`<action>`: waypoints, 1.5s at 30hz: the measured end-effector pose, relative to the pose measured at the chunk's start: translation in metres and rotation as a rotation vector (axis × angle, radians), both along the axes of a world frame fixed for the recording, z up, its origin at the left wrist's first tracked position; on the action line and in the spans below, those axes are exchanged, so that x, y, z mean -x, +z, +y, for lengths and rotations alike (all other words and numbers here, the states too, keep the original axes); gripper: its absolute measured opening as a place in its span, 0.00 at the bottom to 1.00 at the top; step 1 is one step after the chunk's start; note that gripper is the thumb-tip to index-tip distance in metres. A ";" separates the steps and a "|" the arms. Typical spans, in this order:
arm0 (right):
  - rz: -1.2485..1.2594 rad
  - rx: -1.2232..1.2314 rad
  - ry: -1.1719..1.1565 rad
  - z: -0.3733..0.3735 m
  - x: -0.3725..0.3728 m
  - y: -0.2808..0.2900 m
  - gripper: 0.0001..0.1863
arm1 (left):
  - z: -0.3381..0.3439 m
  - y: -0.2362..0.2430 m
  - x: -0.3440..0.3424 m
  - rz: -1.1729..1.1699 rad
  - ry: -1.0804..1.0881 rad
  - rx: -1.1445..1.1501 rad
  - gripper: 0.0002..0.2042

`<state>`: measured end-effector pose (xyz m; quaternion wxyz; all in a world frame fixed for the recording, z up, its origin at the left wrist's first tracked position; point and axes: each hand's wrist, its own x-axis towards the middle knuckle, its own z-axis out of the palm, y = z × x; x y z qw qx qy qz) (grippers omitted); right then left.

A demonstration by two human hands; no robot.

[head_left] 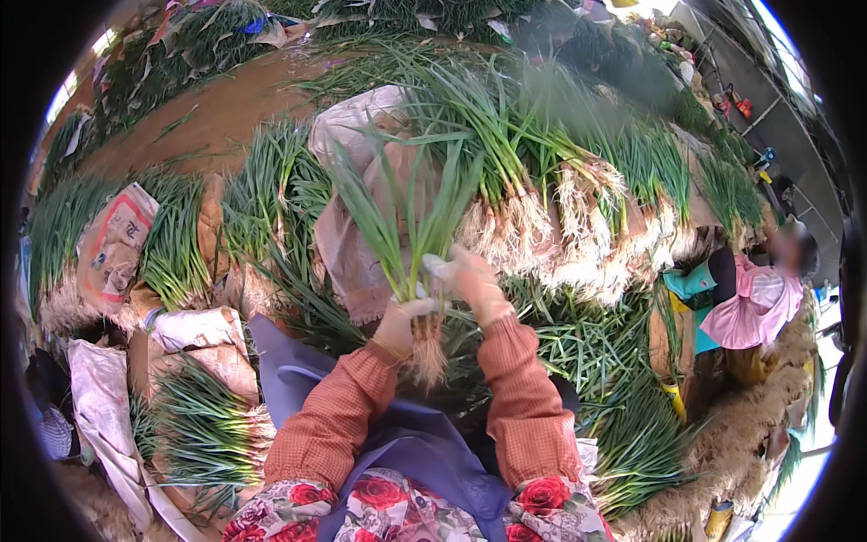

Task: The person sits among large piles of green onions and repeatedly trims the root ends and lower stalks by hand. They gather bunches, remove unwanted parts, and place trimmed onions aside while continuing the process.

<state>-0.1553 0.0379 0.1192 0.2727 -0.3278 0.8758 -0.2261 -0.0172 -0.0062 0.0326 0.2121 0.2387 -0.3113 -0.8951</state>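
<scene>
In front of my lap I hold a small bunch of green garlic [400, 235], upright, with flat green leaves fanning upward and pale roots [428, 350] hanging below. My gloved left hand [401, 327] is wrapped round the stalks just above the roots. Higher up, on the bunch's right side, my gloved right hand [470, 280] has its fingers closed against the stalks; its fingertips are partly hidden there. Just beyond the bunch, a large pile of green garlic [510, 194] lies with its roots toward me. A beige woven sack [348, 248] lies behind my left hand.
Sorted green garlic [208, 429] rests on sacking at my lower left. Loose leaves [587, 334] spread to my right. At far right sits another person [754, 303] in pink, beside a heap of trimmed roots [759, 452]. Brown bare ground [212, 117] shows at upper left.
</scene>
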 end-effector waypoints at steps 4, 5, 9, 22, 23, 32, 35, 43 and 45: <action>-0.904 0.767 -0.407 -0.008 -0.017 -0.055 0.11 | -0.003 -0.019 0.000 -0.017 -0.014 0.030 0.06; -0.886 0.740 -0.389 -0.002 -0.020 -0.057 0.11 | -0.010 -0.023 -0.006 -0.024 -0.056 0.060 0.06; -0.804 0.959 -0.329 0.021 -0.017 -0.060 0.09 | 0.000 -0.019 0.001 0.085 0.012 -0.024 0.04; 0.456 0.210 0.071 0.059 0.027 -0.022 0.18 | 0.000 -0.010 0.006 0.162 -0.008 0.007 0.04; 0.475 -0.025 0.064 0.061 0.027 -0.027 0.23 | 0.003 -0.002 0.004 0.138 -0.046 -0.069 0.07; -0.707 0.763 -0.053 0.084 -0.050 -0.060 0.16 | 0.008 -0.003 0.001 0.201 -0.118 -0.095 0.13; -0.677 0.900 -0.200 0.098 -0.061 -0.066 0.08 | 0.012 -0.005 -0.006 0.190 -0.092 -0.107 0.11; -0.705 1.360 -0.274 0.130 -0.059 -0.037 0.13 | 0.029 0.005 0.020 0.205 -0.009 -0.143 0.10; -0.744 1.571 -0.259 0.146 -0.057 -0.019 0.12 | 0.017 0.000 0.022 0.129 0.065 -0.134 0.09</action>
